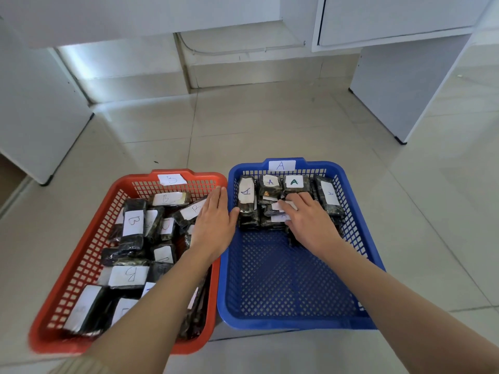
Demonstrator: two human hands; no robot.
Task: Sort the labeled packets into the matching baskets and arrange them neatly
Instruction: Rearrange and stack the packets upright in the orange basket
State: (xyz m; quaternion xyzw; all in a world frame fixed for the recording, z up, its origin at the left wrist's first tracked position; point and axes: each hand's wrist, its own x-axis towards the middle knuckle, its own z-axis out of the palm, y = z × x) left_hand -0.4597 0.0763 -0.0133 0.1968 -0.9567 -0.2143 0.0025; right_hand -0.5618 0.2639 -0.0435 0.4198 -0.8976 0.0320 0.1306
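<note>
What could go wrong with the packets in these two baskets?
The right hand rests on a small stack of A packets in the blue basket; a hard push might topple it.
The B packets lie jumbled in the red basket, so some labels are hidden and a wrong one could go unnoticed.

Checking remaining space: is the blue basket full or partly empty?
Partly empty: the blue basket holds packets only at its far end; its near mesh floor is bare.
</note>
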